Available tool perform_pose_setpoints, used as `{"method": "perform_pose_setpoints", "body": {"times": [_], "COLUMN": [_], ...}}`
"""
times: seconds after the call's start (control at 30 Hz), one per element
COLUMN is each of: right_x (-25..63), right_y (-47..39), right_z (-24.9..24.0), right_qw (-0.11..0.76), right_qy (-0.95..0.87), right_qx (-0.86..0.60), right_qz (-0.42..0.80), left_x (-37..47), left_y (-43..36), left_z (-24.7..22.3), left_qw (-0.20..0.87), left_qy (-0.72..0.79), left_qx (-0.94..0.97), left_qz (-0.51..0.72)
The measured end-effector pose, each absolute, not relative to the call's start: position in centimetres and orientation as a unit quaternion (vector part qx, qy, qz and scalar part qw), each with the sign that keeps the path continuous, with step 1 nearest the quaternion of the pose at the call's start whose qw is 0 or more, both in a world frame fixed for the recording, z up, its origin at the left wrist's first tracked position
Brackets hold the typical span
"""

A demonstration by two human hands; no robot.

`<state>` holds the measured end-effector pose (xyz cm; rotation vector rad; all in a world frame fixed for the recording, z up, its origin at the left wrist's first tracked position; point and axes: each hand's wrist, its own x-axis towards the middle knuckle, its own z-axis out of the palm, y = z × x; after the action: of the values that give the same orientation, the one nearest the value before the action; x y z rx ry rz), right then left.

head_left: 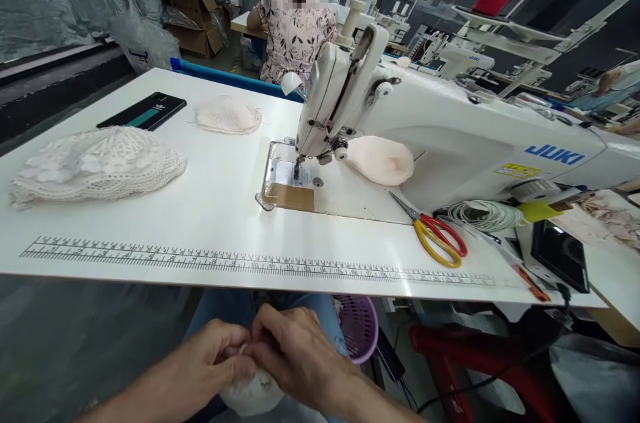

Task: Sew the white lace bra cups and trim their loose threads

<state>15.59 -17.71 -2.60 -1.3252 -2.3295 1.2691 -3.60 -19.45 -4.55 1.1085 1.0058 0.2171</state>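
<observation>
Below the table edge, over my lap, my left hand (pixel 223 357) and my right hand (pixel 297 356) meet with fingers pinched together. Between them is a rounded white soft piece (pixel 254 396), held at its upper edge; whether it is cloth or plastic I cannot tell. The fingertips partly hide that edge. In front stands a white sewing machine (pixel 440 123), its presser foot (pixel 297 171) over the metal needle plate (pixel 280 173). A pale cup-shaped fabric piece (pixel 383 161) lies behind the needle, under the machine arm.
On the white table (pixel 215 223) lie white lace pieces (pixel 100 166), a pale fabric piece (pixel 229 115), a black phone (pixel 145 111), red-and-yellow scissors (pixel 440 241) and coiled cord (pixel 485 216). A purple basket (pixel 367 329) stands below. Ahead sits another person (pixel 299 36).
</observation>
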Motion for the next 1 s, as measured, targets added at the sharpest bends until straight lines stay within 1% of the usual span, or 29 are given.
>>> {"method": "perform_pose_setpoints", "body": {"times": [0.1, 0.2, 0.3, 0.47, 0.63, 0.7, 0.8, 0.9, 1.0], "right_x": [16.3, 17.5, 18.2, 18.0, 18.0, 18.0, 17.6, 17.1, 17.0], "right_y": [-17.6, -17.7, -18.0, -18.2, -18.3, -18.2, -18.0, -17.8, -17.8], "right_z": [-3.0, -3.3, -3.4, -3.4, -3.7, -3.9, -4.2, -4.8, -5.5], "right_qw": [0.105, 0.116, 0.114, 0.116, 0.124, 0.145, 0.168, 0.148, 0.144], "right_qy": [-0.738, -0.702, -0.691, -0.713, -0.743, -0.763, -0.800, -0.813, -0.800], "right_qx": [-0.467, -0.443, -0.435, -0.424, -0.412, -0.384, -0.303, -0.260, -0.281], "right_qz": [0.476, 0.545, 0.566, 0.546, 0.513, 0.499, 0.490, 0.500, 0.510], "left_x": [-3.7, -4.5, -5.5, -6.0, -6.0, -5.9, -6.0, -6.3, -6.5], "left_y": [-19.1, -18.7, -18.6, -19.0, -19.3, -19.4, -19.5, -19.6, -19.7], "left_z": [-4.3, -4.2, -4.7, -5.3, -4.6, -4.3, -3.9, -3.9, -3.9], "left_qw": [0.751, 0.796, 0.815, 0.806, 0.777, 0.769, 0.746, 0.731, 0.727], "left_qy": [0.430, 0.386, 0.375, 0.395, 0.422, 0.426, 0.452, 0.466, 0.470], "left_qx": [0.487, 0.451, 0.430, 0.431, 0.464, 0.475, 0.489, 0.498, 0.501], "left_qz": [0.115, 0.113, 0.099, 0.089, 0.060, 0.041, 0.012, 0.000, 0.009]}}
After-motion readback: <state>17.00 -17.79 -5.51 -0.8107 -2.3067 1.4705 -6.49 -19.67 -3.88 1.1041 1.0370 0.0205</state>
